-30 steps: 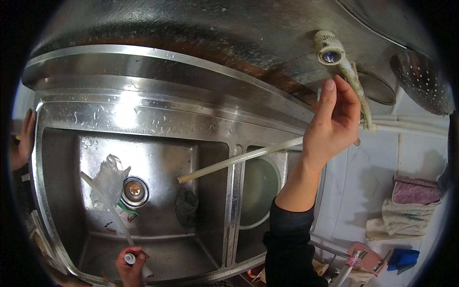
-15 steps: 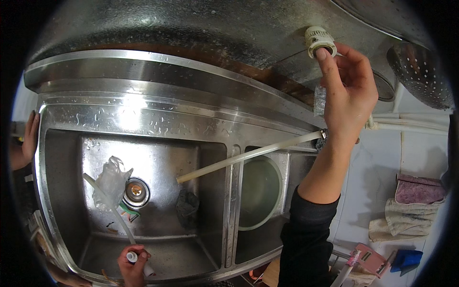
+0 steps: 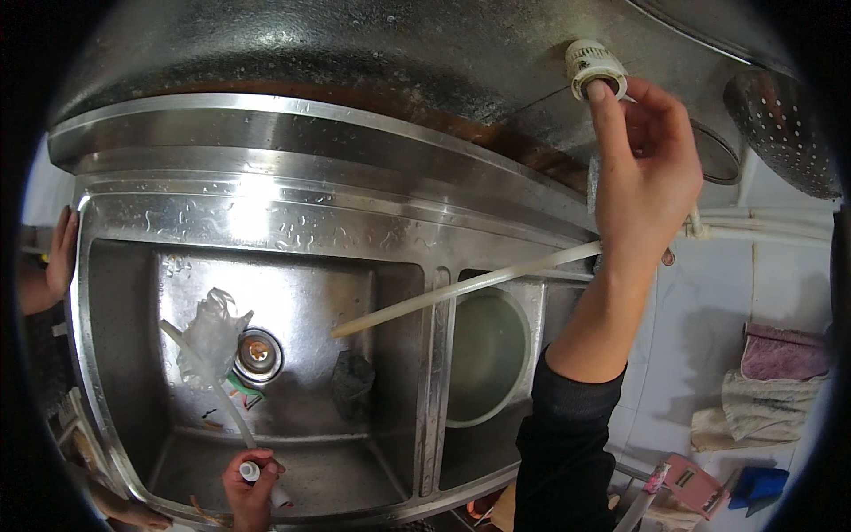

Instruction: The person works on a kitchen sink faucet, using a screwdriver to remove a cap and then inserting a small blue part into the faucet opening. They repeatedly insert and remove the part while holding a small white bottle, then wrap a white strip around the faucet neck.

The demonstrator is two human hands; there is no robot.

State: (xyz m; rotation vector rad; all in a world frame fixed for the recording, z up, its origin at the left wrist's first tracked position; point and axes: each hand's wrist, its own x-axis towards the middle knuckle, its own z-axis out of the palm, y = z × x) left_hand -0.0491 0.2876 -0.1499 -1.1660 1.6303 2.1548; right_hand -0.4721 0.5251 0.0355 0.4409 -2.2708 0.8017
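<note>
My right hand [image 3: 651,164] reaches up to the metal surface behind the sink and grips a white ribbed plastic pipe fitting [image 3: 594,66]. Its thumb sits in the fitting's round opening. My left hand [image 3: 248,488], at the front of the large basin, is closed round a white plastic tube piece [image 3: 250,472]. A thin pale hose [image 3: 213,383] runs from this hand into the basin; their join is hidden by the fingers. A longer pale hose [image 3: 461,288] slants across both basins, and its right end passes behind my right forearm.
The steel sink [image 3: 433,381] holds a crumpled clear plastic bag [image 3: 210,332] beside the drain [image 3: 258,353], and a dark bag [image 3: 352,381]. A round bowl [image 3: 523,341] sits in the smaller basin. A perforated ladle [image 3: 784,133] hangs right. Another person's hand [image 3: 62,253] touches the left rim.
The whole view has shifted slightly. Both hands keep their holds, and the fitting in my right hand has tilted or risen only a little.
</note>
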